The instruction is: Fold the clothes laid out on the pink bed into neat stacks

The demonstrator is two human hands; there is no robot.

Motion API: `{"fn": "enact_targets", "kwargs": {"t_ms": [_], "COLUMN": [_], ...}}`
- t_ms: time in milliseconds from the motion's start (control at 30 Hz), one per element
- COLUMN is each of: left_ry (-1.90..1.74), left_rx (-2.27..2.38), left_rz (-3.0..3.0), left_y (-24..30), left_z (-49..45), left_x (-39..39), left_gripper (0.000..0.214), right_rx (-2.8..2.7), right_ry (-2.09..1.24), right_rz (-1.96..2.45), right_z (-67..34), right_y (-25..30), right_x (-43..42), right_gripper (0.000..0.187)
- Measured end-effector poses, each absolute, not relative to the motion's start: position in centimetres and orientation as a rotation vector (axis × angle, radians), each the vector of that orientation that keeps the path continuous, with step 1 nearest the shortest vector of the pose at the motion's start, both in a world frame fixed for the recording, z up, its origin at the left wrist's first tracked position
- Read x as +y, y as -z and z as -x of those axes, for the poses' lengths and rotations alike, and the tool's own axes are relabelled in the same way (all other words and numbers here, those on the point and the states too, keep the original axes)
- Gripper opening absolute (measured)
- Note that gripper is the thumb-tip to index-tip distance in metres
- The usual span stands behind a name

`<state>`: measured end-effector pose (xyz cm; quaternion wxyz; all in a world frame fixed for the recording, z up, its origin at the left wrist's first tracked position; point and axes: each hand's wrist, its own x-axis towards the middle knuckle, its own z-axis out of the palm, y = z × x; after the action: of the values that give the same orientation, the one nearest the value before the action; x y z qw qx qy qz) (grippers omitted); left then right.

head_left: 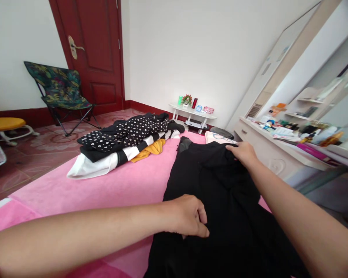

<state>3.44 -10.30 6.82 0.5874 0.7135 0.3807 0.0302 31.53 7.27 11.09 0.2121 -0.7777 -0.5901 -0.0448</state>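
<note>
A black garment [203, 185] lies spread over the pink bed cover, its lower part running out of view towards me. At its far right edge, my right hand [243, 152] is closed on the cloth, which bunches into folds there. My left hand [188, 216] is over the garment's near left part with its fingers curled in. Whether cloth is pinched in those fingers is hidden. Left of the garment sits a pile of clothes, topped by a black polka-dot piece [127, 133] above white-and-black striped cloth [98, 164] and a mustard-yellow piece [149, 150].
The pink bed cover [139, 181] stretches beneath the clothes. A light folded cloth [217, 137] lies beyond the garment. On the right stands a cluttered dressing table [266, 154]. A folding chair [58, 87], yellow stool [7, 123] and small white table [194, 111] stand around the bed.
</note>
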Motion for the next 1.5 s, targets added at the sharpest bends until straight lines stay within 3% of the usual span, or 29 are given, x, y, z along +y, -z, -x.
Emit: {"fn": "enact_targets", "kwargs": {"t_ms": [67,133,267,367,500,667,900,1100,1233,1367,1500], "left_ry": [0.169,0.269,-0.306,-0.625,-0.399,-0.309,-0.362,-0.391,-0.385,-0.385,-0.396], "left_rx": [0.738,0.644,0.923,1.231,1.348,1.315,1.329,1.339,1.318,1.318,1.334], "left_rz": [-1.465,-1.439,-2.138,-2.474,-2.561,-2.603,-2.65,-2.68,-2.682,-2.676,-2.679], "left_y": [-6.2,-6.3,-6.2,-4.1,-1.1,-1.0,-0.3,0.3,0.3,0.3,0.1], "left_z": [-4.2,-4.6,-4.8,-4.8,-4.7,-4.8,-5.0,-4.9,-4.8,-4.8,-4.8], "left_x": [-10.1,-9.5,-6.9,-4.7,-3.2,-3.5,-3.4,-3.5,-3.6,-3.8,-4.1], "left_gripper": [0.025,0.029,0.024,0.046,0.073,0.07,0.071,0.072,0.073,0.073,0.072], "right_rx": [-1.658,-1.679,-1.907,-2.197,-2.499,-2.357,-2.272,-2.41,-2.492,-2.141,-1.553], "right_ry": [0.169,0.279,0.494,0.262,-0.073,-0.279,-0.301,-0.37,-0.478,-0.18,0.253], "right_rz": [2.419,2.498,2.096,1.721,1.593,1.963,2.066,1.918,1.602,1.745,2.199], "right_z": [-31.7,-31.0,-27.3,-23.4,-19.8,-18.7,-18.5,-20.0,-23.3,-28.6,-33.5], "right_y": [-10.4,-10.1,-9.4,-7.5,-3.3,-0.5,-0.7,-1.3,-3.1,-5.4,-6.1], "right_x": [6.7,6.5,7.3,8.5,10.8,14.6,14.6,8.4,3.2,-0.6,-2.5], "right_gripper": [0.024,0.034,0.044,0.039,0.055,0.064,0.067,0.068,0.057,0.029,0.031]}}
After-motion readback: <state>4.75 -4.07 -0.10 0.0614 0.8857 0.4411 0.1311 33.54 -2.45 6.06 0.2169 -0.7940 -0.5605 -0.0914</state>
